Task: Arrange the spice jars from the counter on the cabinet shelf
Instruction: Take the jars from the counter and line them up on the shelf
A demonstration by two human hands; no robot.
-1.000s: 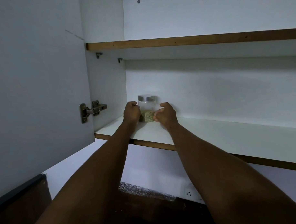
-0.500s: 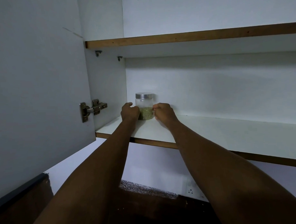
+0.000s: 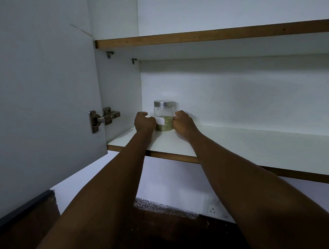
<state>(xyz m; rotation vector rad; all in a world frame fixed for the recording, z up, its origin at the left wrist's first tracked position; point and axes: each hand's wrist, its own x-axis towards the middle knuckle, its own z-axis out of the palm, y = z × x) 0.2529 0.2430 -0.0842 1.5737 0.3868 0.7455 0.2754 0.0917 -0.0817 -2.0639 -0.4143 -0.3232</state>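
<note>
Your left hand (image 3: 144, 122) and right hand (image 3: 182, 121) curl around the spice jar (image 3: 163, 116) from either side, gripping it; it stands upright at the shelf's (image 3: 254, 145) back-left corner.

Can't read the white label (image 3: 161, 121) on the spice jar (image 3: 163, 115), way too small. The left hand (image 3: 144, 122) covers the jar's lower left side, and the right hand (image 3: 182, 122) covers its right, fingertips hidden. The shelf (image 3: 254, 145) runs off the right edge.

Both arms outstretched (fingers (image 3: 143, 114) curled)
</note>
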